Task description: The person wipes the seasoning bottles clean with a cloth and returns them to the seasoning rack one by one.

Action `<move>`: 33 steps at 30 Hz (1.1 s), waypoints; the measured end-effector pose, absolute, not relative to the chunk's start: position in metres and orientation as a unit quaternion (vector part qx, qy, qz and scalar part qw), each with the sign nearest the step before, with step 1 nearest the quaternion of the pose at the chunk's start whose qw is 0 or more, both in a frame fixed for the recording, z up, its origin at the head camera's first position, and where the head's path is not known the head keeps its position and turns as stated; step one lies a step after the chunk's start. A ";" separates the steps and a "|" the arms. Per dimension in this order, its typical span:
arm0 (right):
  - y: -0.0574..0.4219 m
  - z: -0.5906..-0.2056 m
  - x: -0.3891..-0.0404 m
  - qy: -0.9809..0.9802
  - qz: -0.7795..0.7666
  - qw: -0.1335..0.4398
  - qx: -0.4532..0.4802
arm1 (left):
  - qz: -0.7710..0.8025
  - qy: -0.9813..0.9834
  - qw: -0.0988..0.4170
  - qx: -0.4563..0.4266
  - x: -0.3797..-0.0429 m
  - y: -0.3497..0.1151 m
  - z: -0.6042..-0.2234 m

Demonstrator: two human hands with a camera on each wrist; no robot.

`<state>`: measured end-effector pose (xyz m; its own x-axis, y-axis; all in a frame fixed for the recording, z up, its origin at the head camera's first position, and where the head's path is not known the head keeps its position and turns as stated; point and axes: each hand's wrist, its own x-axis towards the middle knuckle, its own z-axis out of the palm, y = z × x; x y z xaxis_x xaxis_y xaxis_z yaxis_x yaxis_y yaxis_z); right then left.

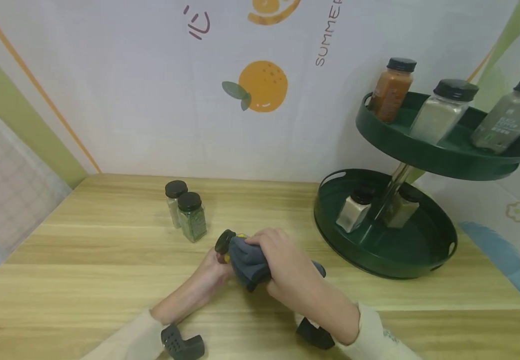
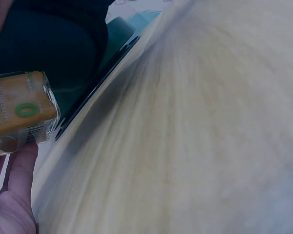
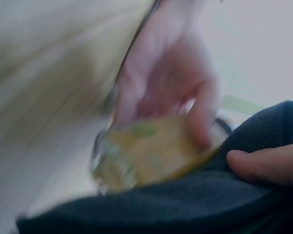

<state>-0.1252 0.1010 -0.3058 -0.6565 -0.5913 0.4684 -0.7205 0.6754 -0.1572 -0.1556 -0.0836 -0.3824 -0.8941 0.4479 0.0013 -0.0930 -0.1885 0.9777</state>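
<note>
My left hand (image 1: 212, 272) grips a spice jar (image 2: 22, 105) of yellow-orange powder, its black lid (image 1: 224, 241) pointing to the upper left in the head view. The jar is clear with a printed label and lies tilted on its side above the table. My right hand (image 1: 289, 265) holds a dark grey-blue cloth (image 1: 247, 257) bunched over the jar, which hides much of it in the head view. In the right wrist view, the cloth runs along the side of the jar, with my right thumb (image 3: 263, 165) pressing on the fabric.
Two black-lidded jars, one of green flakes (image 1: 193, 222) and one paler (image 1: 172, 207), stand behind on the wooden table (image 1: 120, 260). To the right rises a two-tier green rack, with three jars on its upper tray (image 1: 440, 157) and two on its lower tray (image 1: 404, 260).
</note>
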 end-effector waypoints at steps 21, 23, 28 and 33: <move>0.096 -0.301 -0.111 -0.890 0.098 0.196 0.400 | 0.749 0.624 0.187 0.121 -0.155 -0.087 -0.381; 0.096 -0.300 -0.110 -0.892 0.088 0.190 0.401 | 0.750 0.624 0.188 0.117 -0.155 -0.086 -0.381; 0.101 -0.299 -0.118 -0.904 0.100 0.177 0.377 | 0.752 0.620 0.179 0.139 -0.155 -0.086 -0.382; 0.112 -0.301 -0.130 -0.910 0.120 0.164 0.362 | 0.763 0.607 0.179 0.133 -0.155 -0.084 -0.382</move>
